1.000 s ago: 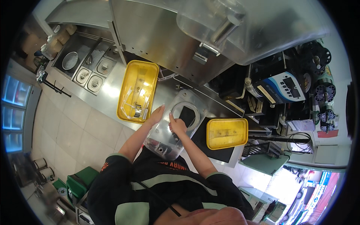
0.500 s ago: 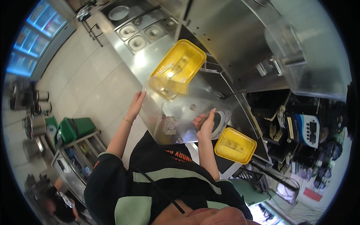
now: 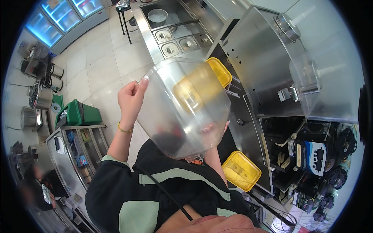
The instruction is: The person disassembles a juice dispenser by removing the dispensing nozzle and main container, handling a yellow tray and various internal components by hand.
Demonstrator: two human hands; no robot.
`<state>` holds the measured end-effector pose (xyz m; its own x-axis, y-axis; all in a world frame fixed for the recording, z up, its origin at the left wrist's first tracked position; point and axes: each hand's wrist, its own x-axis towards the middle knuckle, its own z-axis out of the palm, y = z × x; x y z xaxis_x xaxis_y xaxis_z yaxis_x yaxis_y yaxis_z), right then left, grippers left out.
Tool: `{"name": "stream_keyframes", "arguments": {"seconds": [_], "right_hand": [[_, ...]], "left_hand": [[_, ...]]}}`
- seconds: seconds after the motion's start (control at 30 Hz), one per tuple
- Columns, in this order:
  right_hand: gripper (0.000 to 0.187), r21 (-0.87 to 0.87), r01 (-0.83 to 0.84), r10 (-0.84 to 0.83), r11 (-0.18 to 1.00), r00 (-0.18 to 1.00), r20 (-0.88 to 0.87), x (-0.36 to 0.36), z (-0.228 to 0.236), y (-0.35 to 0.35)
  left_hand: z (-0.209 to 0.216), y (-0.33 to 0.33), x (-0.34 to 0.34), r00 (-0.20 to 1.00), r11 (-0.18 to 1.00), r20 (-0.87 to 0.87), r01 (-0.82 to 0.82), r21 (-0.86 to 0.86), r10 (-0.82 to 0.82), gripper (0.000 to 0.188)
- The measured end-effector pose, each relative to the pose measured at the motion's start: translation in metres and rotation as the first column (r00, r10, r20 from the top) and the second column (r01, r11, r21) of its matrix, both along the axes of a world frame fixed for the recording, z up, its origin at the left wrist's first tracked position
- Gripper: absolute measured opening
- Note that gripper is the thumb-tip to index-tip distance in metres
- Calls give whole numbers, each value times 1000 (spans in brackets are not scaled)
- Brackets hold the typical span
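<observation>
A large clear plastic container is tilted in front of my body, held up between both hands. My left hand is closed on its left edge, thumb on top. At the lower right edge is my right hand, its fingers showing blurred through the plastic and its grip partly hidden. Behind the container lies a yellow tray, seen partly through the clear wall. Another yellow tray sits by my right forearm.
A steel counter with round-lidded pans and a metal bowl extends ahead. At right stand a clear dispenser tank and a device with a keypad. A green bin and steel shelving are at left.
The container has turned and come up higher, covering more of the far yellow tray. My left hand has gone from outstretched fingers to gripping its edge. My view has shifted.
</observation>
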<state>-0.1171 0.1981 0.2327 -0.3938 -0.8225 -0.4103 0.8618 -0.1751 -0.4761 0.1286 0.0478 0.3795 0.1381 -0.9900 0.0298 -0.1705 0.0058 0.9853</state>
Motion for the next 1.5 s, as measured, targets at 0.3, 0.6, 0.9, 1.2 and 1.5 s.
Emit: {"name": "stream_keyframes", "arguments": {"seconds": [0.3, 0.6, 0.9, 1.2, 1.5], "right_hand": [[60, 134, -363, 322, 922, 527, -787, 45, 0, -85], [89, -283, -911, 948, 301, 318, -17, 47, 83, -16], [88, -378, -840, 882, 388, 458, -112, 78, 118, -33], [85, -46, -889, 663, 456, 374, -649, 42, 70, -55], [58, 47, -918, 792, 393, 312, -525, 41, 121, -42]], "left_hand": [[89, 57, 25, 861, 461, 413, 251, -851, 295, 66], [131, 86, 64, 819, 185, 439, 398, -898, 368, 48], [143, 100, 55, 777, -141, 467, 565, -813, 422, 37], [156, 85, 65, 950, -114, 269, 288, -951, 159, 44], [159, 101, 67, 869, -124, 347, 411, -903, 353, 40]]}}
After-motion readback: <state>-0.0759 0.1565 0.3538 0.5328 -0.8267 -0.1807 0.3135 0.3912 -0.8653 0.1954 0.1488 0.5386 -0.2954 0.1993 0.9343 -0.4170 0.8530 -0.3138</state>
